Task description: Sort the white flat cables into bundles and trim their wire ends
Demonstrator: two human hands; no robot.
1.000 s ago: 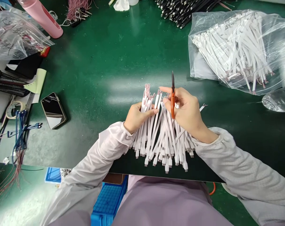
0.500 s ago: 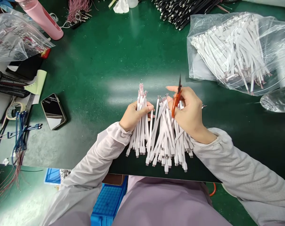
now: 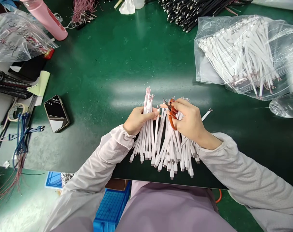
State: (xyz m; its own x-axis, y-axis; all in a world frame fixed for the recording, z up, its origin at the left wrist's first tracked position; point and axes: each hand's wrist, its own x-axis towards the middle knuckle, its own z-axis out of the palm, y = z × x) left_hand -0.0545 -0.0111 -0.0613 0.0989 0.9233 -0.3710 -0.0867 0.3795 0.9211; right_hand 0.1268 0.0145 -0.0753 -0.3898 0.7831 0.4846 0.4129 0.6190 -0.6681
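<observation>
My left hand (image 3: 139, 120) is closed round a bundle of flat white cables (image 3: 146, 141), their stripped pinkish wire ends fanning up above the fingers. One cable at the thumb tip stands a little apart from that bundle. In my right hand (image 3: 191, 119) is a pair of orange-handled snips (image 3: 172, 116), its dark tip pointing left toward that cable's wire end. Whether the tip touches the wires I cannot tell. Below my right hand lies a loose pile of white cables (image 3: 171, 145), with USB-type plugs toward the table's front edge.
A clear plastic bag (image 3: 209, 74) of white cables lies at the right. Black cables (image 3: 190, 13) are heaped at the back. On the left are a phone (image 3: 56, 113), a tape roll (image 3: 17, 111), blue cables (image 3: 23, 129) and a pink bottle (image 3: 48, 21). A blue crate (image 3: 110, 206) stands below the table.
My right hand has moved left and down with the snips, whose tip has swung from pointing up to pointing left. My left hand stays on its bundle. The view has shifted slightly.
</observation>
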